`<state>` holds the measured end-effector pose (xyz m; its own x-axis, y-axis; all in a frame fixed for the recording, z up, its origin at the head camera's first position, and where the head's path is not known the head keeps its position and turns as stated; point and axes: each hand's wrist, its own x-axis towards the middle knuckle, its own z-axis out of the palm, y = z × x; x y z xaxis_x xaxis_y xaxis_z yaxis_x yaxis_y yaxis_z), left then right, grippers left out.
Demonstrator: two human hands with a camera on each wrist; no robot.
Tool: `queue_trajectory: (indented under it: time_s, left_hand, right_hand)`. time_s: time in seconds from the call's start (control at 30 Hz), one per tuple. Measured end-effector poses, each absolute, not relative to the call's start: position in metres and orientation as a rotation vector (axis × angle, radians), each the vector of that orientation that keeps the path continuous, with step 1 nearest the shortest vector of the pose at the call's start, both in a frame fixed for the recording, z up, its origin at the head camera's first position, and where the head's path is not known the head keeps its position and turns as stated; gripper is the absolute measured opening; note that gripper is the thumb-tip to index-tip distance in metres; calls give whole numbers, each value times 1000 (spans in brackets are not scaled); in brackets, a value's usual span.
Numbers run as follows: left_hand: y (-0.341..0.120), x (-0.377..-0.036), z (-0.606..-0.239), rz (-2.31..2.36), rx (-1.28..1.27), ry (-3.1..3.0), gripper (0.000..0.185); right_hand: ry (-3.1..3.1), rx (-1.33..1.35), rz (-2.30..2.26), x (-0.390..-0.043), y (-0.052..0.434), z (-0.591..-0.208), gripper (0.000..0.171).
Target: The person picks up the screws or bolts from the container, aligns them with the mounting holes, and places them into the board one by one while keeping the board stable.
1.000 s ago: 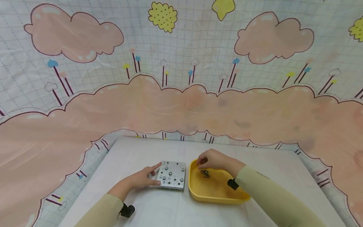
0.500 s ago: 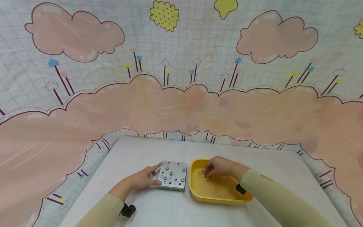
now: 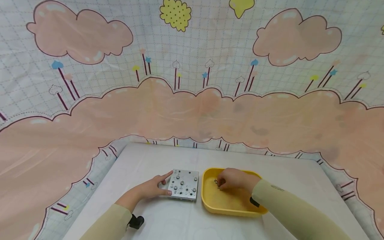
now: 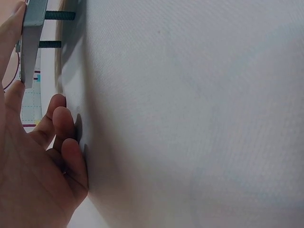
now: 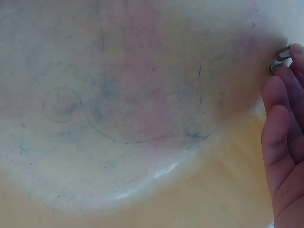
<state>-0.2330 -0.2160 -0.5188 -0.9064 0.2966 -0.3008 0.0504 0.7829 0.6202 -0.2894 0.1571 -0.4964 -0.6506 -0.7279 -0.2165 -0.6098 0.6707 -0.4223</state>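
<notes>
A square silver metal plate [image 3: 187,176] stands on the white table, with several round screw heads and dark holes on its top. In the left wrist view, threaded screw shanks [image 4: 59,15] stick out of the plate's underside. My left hand [image 3: 151,188] touches the plate's left side, forefinger at the far corner and thumb at the near corner; its other fingers are bent beneath. Inside the yellow tray [image 3: 229,211], my right hand [image 3: 234,178] pinches a small shiny metal screw [image 5: 283,53] between thumb and fingertips. More small metal pieces [image 3: 216,181] show beside those fingertips, partly hidden.
The tray stands just right of the plate, with a narrow strip of white table [image 3: 192,220] between them and raised walls all round. Behind the table hangs a cloth [image 3: 192,116] printed with clouds. Black wrist cameras [image 3: 136,221] sit on both wrists.
My right hand has lowered from above the tray's far left side to the small metal pieces inside, shifting slightly right. The left hand stays at the plate.
</notes>
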Motion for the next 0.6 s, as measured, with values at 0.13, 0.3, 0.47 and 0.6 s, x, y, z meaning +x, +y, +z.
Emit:
queue_trajectory:
  time_s: [0.13, 0.3, 0.47, 0.6]
  left_hand:
    - [-216, -233, -518, 875, 256, 2593, 95]
    - [-216, -233, -519, 877, 255, 2596, 95]
    - [-215, -232, -518, 890, 251, 2596, 94]
    - [-215, -232, -517, 896, 254, 2591, 94]
  right_hand:
    - [2522, -1076, -395, -287, 153, -494, 8]
    - [2518, -1058, -378, -283, 150, -492, 9]
    - [2525, -1043, -363, -282, 148, -493, 8]
    - [2529, -1037, -357, -280, 146, -493, 9]
